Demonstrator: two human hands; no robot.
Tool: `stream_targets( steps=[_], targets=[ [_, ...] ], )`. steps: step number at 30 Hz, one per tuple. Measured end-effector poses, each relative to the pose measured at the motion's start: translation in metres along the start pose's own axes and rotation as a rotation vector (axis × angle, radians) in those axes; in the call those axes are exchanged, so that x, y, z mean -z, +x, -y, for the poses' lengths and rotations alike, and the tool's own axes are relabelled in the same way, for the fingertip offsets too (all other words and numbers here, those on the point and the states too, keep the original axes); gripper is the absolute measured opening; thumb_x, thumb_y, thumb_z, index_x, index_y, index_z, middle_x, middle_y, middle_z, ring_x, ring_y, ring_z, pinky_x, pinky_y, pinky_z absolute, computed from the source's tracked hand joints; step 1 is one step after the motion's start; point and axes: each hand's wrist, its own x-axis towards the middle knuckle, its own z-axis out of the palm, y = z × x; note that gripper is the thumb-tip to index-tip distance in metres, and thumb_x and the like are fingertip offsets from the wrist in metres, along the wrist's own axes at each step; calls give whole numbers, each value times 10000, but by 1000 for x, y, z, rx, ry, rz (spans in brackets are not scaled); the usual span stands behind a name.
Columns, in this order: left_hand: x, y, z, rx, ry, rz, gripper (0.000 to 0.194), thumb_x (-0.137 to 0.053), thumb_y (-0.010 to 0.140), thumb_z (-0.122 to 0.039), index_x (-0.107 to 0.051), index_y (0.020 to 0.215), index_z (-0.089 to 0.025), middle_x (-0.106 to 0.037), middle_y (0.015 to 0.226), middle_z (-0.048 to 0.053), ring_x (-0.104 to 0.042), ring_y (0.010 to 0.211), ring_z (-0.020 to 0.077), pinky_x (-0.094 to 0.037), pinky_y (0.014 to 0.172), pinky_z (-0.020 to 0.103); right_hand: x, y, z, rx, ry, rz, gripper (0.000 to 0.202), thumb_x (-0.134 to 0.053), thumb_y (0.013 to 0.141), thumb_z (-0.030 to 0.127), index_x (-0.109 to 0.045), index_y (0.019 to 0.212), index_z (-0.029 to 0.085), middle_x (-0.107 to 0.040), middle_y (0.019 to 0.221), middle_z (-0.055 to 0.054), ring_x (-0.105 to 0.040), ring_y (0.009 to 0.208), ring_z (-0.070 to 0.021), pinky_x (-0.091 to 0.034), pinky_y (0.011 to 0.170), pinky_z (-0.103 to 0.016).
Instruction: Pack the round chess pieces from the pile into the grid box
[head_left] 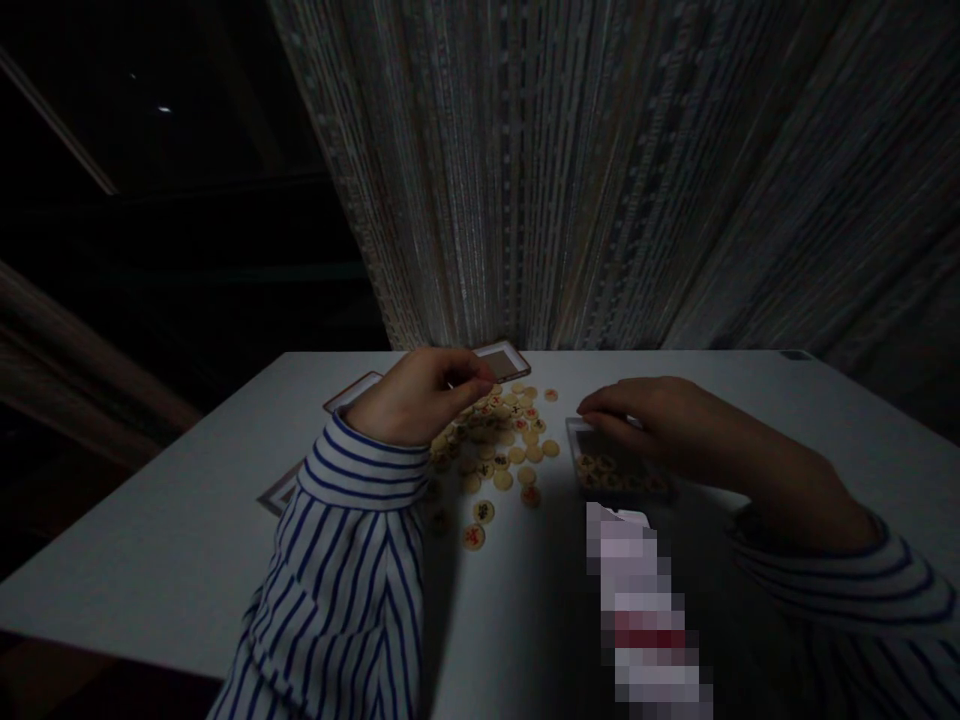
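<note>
My left hand [416, 392] reaches over the far left side of a loose pile of round wooden Chinese chess pieces [503, 479]. Its thumb and forefinger come together in a pinch above the pieces; whatever is between them does not show. Red or black characters mark several discs, while others look blank. Over a clear, shallow box [576, 450] to the right of the pile hangs my right hand [660, 412], fingers bent and close together near the far left rim. More chess pieces [600, 475] lie in that box. Any object in the right fingers is hidden.
Flat framed, card-like pieces lie behind the pile [508, 360] and to the left [352, 390], partly behind my left arm. A pale pixelated strip [645, 600] is in front of the box. The white table [187, 480] meets a string curtain [510, 180] at its far edge.
</note>
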Motion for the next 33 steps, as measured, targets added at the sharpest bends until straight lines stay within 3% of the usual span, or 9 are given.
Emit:
stream_targets(
  steps=[5, 15, 23, 33],
  targets=[
    [2, -2, 3, -46, 13, -25, 177, -530, 750, -228, -656, 843, -146, -667, 783, 7, -587, 726, 124, -457, 671, 224, 2, 13, 6, 2, 27, -31, 295, -396, 866, 243, -638, 1027, 192, -691, 994, -52, -626, 880, -193, -453, 745, -314],
    [-7, 2, 7, -47, 77, 10, 218, -535, 759, -236, -649, 926, -156, -660, 784, 8, -576, 673, 115, -458, 623, 219, -9, 19, -5, -115, 18, 22, 291, -404, 854, 305, -640, 983, 193, -688, 908, -57, -617, 801, -196, -442, 685, -319],
    [-40, 20, 15, -47, 287, 73, 243, -541, 771, -247, -648, 980, -183, -684, 916, 38, -621, 842, 180, -467, 766, 295, -11, 22, -19, -133, 37, 54, 286, -426, 843, 316, -646, 978, 195, -688, 923, -56, -615, 812, -195, -433, 695, -311],
    [-96, 38, 17, 50, 593, 168, 242, -524, 770, -317, -673, 929, -211, -704, 913, 71, -633, 888, 239, -461, 787, 341, -31, 30, -42, -187, -3, 148, 281, -410, 838, 301, -635, 968, 193, -685, 940, -71, -611, 853, -234, -401, 669, -320]
  ],
)
